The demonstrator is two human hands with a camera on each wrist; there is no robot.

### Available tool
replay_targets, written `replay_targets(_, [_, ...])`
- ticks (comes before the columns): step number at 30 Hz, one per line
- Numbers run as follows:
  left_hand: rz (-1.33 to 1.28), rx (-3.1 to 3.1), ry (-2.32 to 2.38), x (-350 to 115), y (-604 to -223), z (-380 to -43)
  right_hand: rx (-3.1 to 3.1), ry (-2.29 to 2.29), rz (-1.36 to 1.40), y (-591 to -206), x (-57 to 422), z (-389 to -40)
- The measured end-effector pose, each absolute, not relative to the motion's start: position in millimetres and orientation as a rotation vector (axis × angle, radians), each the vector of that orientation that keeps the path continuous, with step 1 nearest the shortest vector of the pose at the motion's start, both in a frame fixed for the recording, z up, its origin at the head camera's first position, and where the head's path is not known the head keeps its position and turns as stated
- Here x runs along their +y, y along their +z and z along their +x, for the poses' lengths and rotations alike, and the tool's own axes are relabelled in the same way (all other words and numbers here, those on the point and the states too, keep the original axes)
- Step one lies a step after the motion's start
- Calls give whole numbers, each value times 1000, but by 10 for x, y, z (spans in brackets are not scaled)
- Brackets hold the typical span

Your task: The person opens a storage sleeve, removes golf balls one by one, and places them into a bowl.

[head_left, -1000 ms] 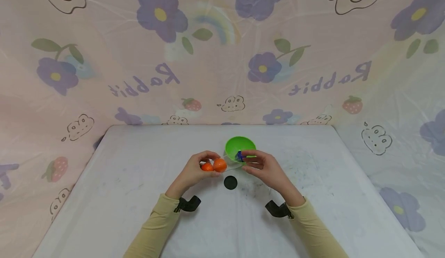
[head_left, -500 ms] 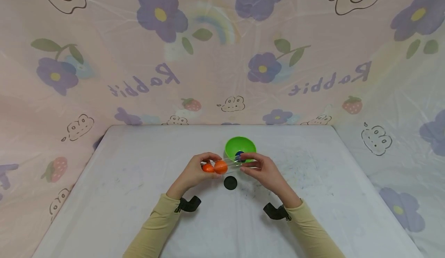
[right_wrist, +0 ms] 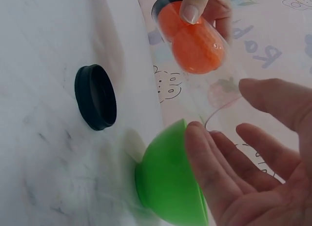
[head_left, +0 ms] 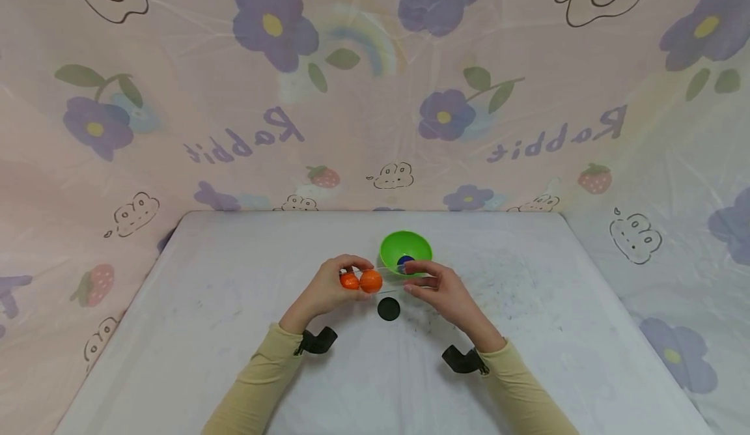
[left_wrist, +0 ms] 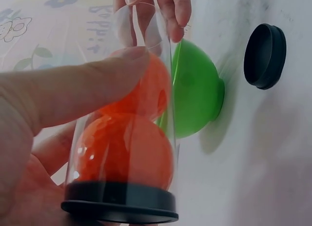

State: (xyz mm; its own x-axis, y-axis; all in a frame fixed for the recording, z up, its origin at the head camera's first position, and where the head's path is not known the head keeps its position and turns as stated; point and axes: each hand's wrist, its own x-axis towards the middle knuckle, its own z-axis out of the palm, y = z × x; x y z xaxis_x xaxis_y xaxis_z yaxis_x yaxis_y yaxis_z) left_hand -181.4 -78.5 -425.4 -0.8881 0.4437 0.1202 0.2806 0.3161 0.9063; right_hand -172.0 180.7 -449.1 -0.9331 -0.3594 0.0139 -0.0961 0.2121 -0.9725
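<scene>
A clear plastic tube (left_wrist: pixel 165 40) lies across between both hands, above the table. My left hand (head_left: pixel 328 289) grips its capped end, thumb over the side. Inside are two orange dimpled balls, the inner ball (left_wrist: pixel 126 150) resting against a black end cap (left_wrist: pixel 119 202) and the other ball (head_left: pixel 370 281) beyond it. The tube's far end has no cap. Around that rim my right hand (head_left: pixel 441 290) has its thumb on one side and fingertips on the other. Just behind the right fingers stands a green bowl (head_left: pixel 398 245), with a dark blue ball (head_left: pixel 405 262) partly showing in it.
A loose black cap (head_left: pixel 388 308) lies on the white table (head_left: pixel 263 239) below the tube, hollow side visible in the wrist views. A printed flower curtain (head_left: pixel 363 116) hangs behind and at both sides. Black wrist mounts (head_left: pixel 319 340) stick out under the sleeves.
The right hand has shifted slightly left, bringing its fingers onto the tube's open end. More of the blue ball shows as a plain round shape in the bowl. The left hand has barely moved.
</scene>
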Motion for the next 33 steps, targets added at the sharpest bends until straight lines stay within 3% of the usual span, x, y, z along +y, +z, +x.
replay_targets(10, [634,2476,1563,-795,-4380,-1919,2205,-1861,-430,-4539,1795,-1717])
replay_targets(33, [755,2612,1424,-799,-4256,-1897,2027,-1981,-466,-4597,1807,-1719])
